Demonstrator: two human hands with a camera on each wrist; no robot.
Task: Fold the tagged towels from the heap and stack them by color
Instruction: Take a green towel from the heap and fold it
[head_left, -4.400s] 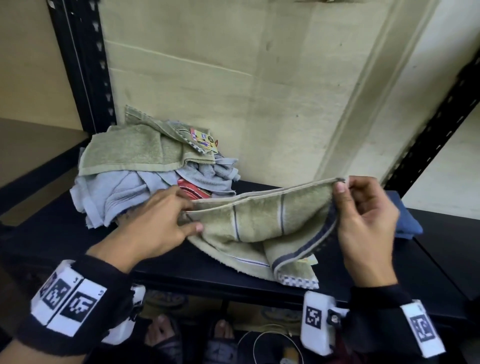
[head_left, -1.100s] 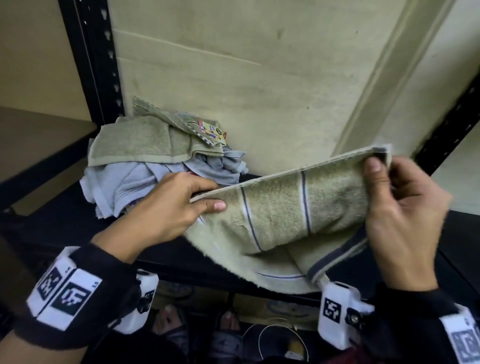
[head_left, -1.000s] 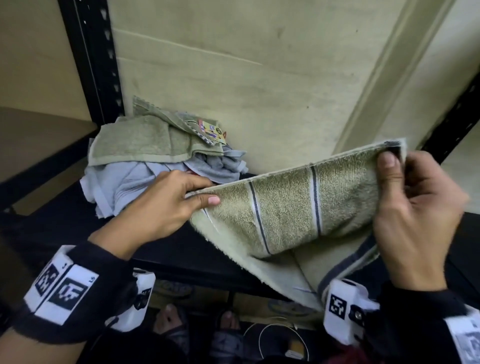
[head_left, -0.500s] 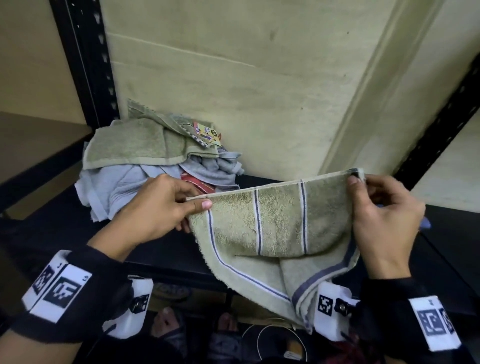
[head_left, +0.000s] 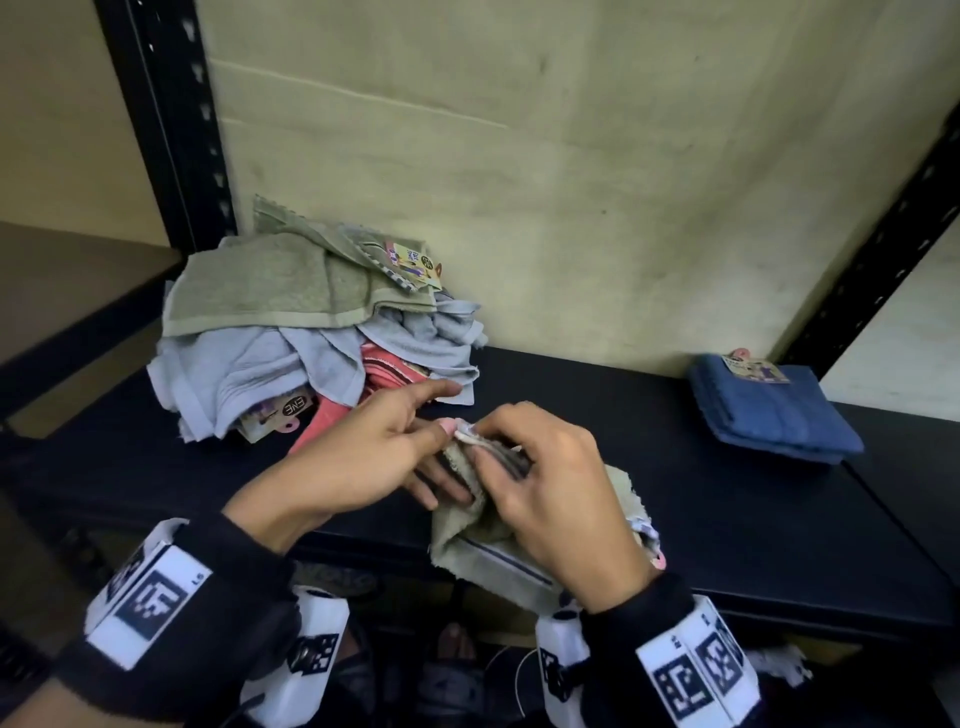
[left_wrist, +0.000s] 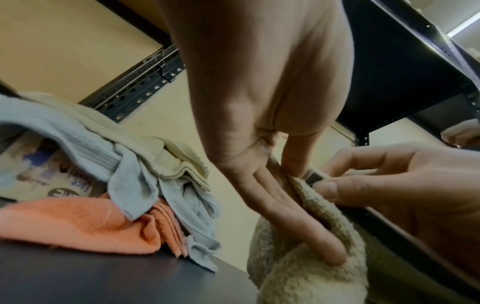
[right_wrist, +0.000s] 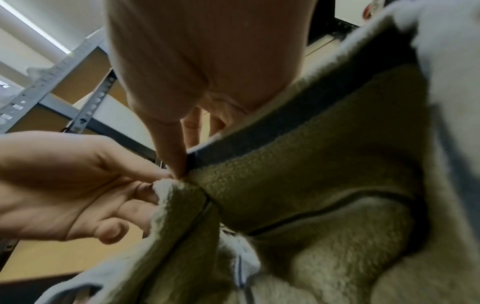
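Two hands (head_left: 363, 457), one blue towel (head_left: 769, 410)

the held towel (head_left: 485, 540) is olive green with thin dark navy stripes and a wider navy band along one edge. the heap (head_left: 311, 332) mixes colours — an olive green towel (head_left: 270, 283) on top, pale grey-blue towels (head_left: 244, 374) under it, a coral-orange one (left_wrist: 78, 224) lowest. a multicoloured printed tag (head_left: 415, 262) shows on the heap. the folded towel (head_left: 769, 410) apart is deep blue — the shelf (head_left: 675, 499) black.

A storeroom: black slotted-steel shelving (head_left: 171, 130) stands against a bare plastered wall (head_left: 519, 182).
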